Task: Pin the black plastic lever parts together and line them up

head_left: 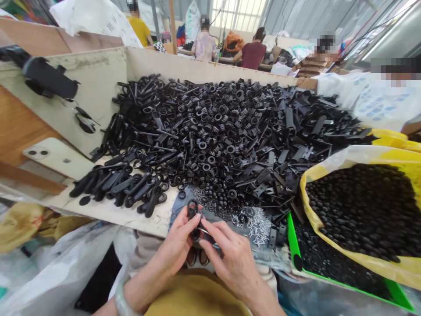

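Note:
My left hand [174,245] is closed around a black plastic part with a ring-shaped end [192,208], held upright in front of me. My right hand [232,252] meets it from the other side, thumb and fingers pinched on the lower section of the same part. Fingers cover much of the piece, so its full shape is hidden. Just beyond my hands lie small dark round pieces [215,195] and a little heap of silver screws [259,226] on a grey-blue cloth. Left of them, several black handle-shaped pieces [121,184] rest in a rough row.
A large pile of black plastic parts [217,118] fills the walled table. On the right stand a yellow-edged bag [312,210] of black balls and a green tray [348,285] of small black bits. A white phone [59,156] lies left. Several people sit farther back.

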`<state>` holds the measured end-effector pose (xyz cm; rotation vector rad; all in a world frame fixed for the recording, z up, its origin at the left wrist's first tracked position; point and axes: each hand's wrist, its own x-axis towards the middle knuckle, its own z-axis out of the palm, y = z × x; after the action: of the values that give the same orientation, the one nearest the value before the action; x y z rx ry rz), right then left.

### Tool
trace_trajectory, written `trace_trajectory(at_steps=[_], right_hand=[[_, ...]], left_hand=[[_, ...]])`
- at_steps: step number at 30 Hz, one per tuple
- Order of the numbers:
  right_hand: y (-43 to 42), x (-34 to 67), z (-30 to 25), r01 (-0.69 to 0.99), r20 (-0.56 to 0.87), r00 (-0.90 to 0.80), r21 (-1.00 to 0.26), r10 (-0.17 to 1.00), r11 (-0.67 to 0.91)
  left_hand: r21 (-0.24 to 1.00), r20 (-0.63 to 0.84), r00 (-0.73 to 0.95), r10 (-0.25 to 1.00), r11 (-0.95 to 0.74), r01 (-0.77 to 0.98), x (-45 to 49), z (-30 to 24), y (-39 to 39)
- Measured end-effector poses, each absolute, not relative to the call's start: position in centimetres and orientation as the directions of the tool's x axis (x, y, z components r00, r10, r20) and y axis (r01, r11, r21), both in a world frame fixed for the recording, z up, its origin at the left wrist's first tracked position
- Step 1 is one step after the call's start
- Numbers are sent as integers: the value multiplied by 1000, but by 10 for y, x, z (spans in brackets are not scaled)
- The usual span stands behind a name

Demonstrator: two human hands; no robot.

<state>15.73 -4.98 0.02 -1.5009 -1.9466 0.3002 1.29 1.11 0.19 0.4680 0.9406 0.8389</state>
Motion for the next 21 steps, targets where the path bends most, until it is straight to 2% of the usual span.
trace_trajectory(at_steps=[3, 8, 12, 17, 21], right_hand=[[-55, 162, -3, 797, 469, -167, -453, 867, 399], [-55, 162, -5, 790, 594, -137, -417, 793, 449], [-51, 154, -3, 783, 644, -142, -391, 752, 484], [-45, 146, -6, 799, 670, -117, -375, 734, 470], [-42, 142, -10, 846, 662, -107, -331, 742, 417]], left_hand=[[652, -484, 328, 811, 584, -483, 12, 2, 11], [521, -479, 417, 772, 633, -572, 13, 6, 10], [434, -455, 504, 734, 677, -594, 10, 9, 10], [434, -400, 534, 745, 667, -606, 12, 6, 7], [433, -412, 527, 743, 669, -604, 14, 4, 2]])
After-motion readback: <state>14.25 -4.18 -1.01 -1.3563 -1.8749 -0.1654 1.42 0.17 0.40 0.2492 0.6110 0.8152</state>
